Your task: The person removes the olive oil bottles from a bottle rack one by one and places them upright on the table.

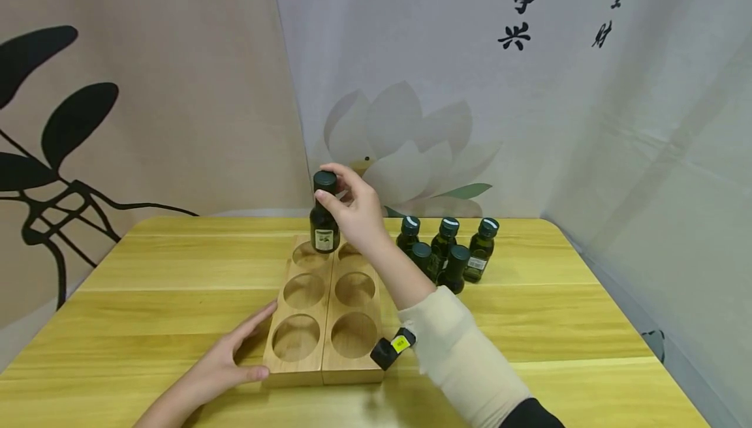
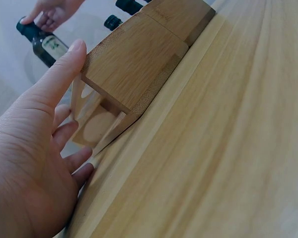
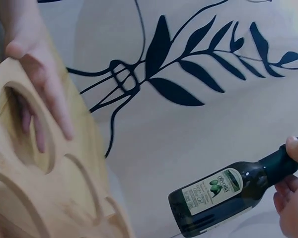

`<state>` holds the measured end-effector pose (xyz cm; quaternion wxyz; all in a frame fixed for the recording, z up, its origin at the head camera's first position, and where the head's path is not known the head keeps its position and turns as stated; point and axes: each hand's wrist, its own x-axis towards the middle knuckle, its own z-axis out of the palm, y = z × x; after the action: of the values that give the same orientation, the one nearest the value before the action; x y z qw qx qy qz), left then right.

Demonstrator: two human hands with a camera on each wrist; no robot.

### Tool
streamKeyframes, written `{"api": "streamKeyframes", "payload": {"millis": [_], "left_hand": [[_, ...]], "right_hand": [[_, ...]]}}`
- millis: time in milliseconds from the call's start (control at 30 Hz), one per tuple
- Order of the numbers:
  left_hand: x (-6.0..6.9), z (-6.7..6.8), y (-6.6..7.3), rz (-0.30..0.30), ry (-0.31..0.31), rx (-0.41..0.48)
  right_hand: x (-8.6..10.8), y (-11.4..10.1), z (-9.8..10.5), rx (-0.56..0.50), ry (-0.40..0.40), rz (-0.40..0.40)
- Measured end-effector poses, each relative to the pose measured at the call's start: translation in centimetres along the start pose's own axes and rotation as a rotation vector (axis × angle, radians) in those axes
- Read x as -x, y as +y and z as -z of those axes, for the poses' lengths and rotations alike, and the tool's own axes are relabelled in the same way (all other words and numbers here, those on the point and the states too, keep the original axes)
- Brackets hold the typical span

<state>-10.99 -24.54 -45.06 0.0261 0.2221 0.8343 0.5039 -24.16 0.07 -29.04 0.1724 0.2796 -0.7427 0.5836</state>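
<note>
My right hand (image 1: 355, 209) pinches a small dark olive oil bottle (image 1: 324, 229) by its capped neck, holding it upright above the far left hole of a wooden holder (image 1: 323, 376). The right wrist view shows the bottle's olive-printed label (image 3: 213, 191) clearly. The holder has two rows of round holes, and those I can see into hold nothing. Along its left side lies my left hand (image 1: 220, 363), fingers extended and the thumb at the near corner. Seen from the left wrist, the left hand (image 2: 39, 144) has its thumb and fingers against the wooden side.
Right of the holder, several similar dark bottles (image 1: 480, 252) with black caps stand in a cluster, partly behind my right forearm. The yellow wood-grain table (image 1: 153, 310) reaches back to a printed cloth backdrop (image 1: 194, 89).
</note>
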Motion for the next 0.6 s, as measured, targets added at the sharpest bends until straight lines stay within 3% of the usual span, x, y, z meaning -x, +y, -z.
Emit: {"api": "streamKeyframes", "payload": {"millis": [600], "left_hand": [[0.0,-0.1,-0.3,-0.001,-0.002,-0.012]], "right_hand": [[0.4,-4.2,5.0,-0.084,-0.037,0.158]]}}
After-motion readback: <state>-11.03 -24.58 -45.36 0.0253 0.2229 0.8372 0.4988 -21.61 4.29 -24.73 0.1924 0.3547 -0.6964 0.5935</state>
